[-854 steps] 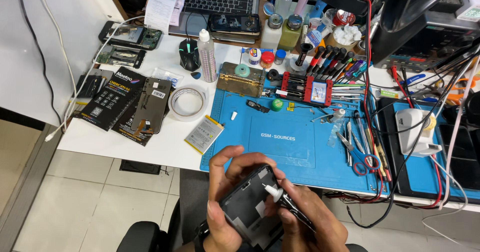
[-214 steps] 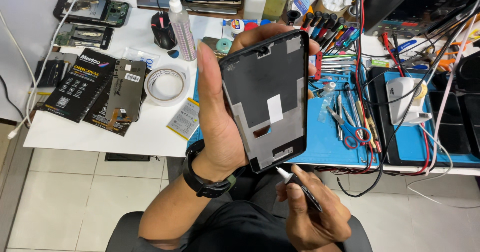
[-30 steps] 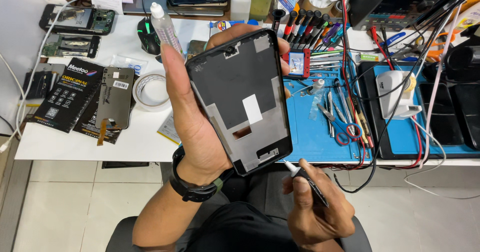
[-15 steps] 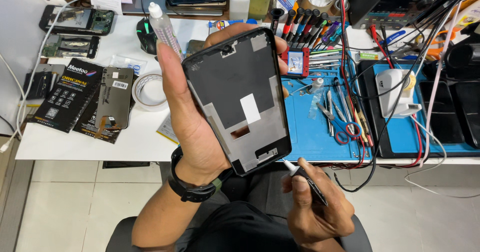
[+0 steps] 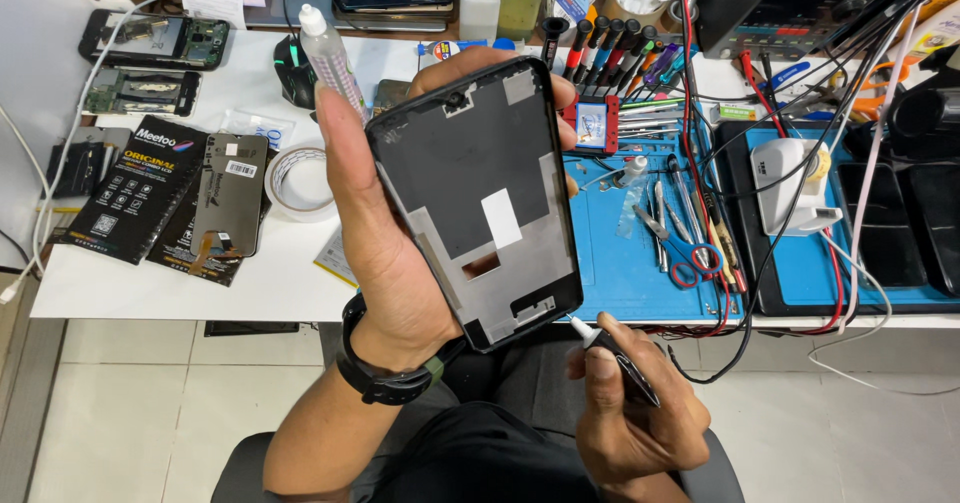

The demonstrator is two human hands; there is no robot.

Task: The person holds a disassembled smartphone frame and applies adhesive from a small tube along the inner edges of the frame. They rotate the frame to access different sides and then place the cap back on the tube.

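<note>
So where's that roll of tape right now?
The roll of tape lies on the white table, left of the left hand, beside the dark phone panel.

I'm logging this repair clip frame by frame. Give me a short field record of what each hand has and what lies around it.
left hand: holds a dark phone frame upright, inner side toward the camera
right hand: grips a white-tipped glue pen, tip near the frame's lower edge
wrist: black watch on the left arm
desk: blue work mat, tape roll, scissors
</note>
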